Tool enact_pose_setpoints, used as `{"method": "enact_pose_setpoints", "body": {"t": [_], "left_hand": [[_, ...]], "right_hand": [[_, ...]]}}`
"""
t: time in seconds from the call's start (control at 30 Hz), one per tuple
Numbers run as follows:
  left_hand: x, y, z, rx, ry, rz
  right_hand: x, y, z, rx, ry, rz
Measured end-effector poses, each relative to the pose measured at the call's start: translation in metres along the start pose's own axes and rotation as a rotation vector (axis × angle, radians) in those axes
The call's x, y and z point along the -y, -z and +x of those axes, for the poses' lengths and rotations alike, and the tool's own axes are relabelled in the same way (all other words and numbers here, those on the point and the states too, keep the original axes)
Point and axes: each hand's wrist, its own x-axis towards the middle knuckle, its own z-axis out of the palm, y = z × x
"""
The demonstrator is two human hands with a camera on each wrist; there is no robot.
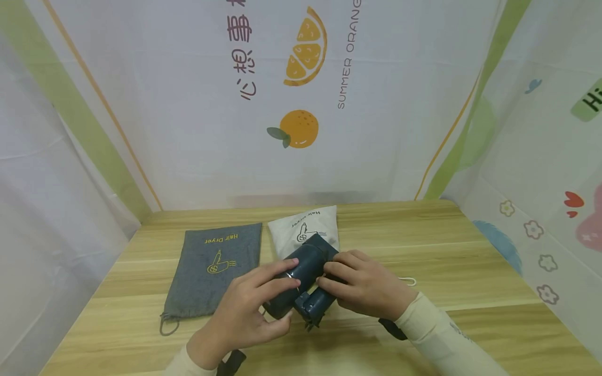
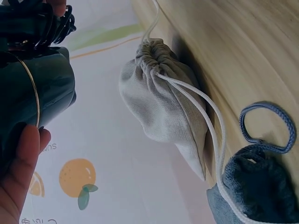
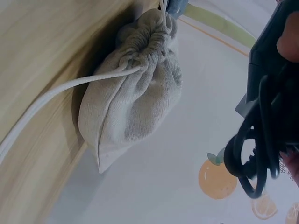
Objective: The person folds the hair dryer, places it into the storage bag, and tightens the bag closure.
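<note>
Both hands hold a dark blue hair dryer above the table. My left hand grips its barrel, fingers over the top and thumb below. My right hand curls round the folded handle. In the right wrist view a looped black cord hangs by the handle. Behind the dryer lies a white drawstring bag printed "Hair Dryer", partly hidden by it; its gathered neck shows in the left wrist view, where it looks plump.
A flat grey drawstring bag with a yellow hair dryer print lies at the left of the wooden table. The white bag's cord trails over the wood. A printed white curtain hangs behind the table.
</note>
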Motion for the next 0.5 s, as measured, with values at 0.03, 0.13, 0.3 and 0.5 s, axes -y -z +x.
{"method": "enact_pose_setpoints", "body": {"t": [0.03,0.13,0.3,0.5], "left_hand": [[0.0,0.0,0.0,0.005,0.006,-0.002],[0.0,0.0,-0.001,0.009,0.011,-0.012],[0.003,0.001,-0.004,0.015,0.013,-0.029],[0.004,0.002,-0.007,0.035,0.053,-0.038]], "right_hand": [[0.0,-0.001,0.0,-0.002,0.005,0.005],[0.002,-0.003,0.0,0.007,0.016,0.011],[0.006,-0.007,-0.001,0.007,0.021,0.022],[0.01,-0.011,0.001,-0.043,0.022,0.035]]}}
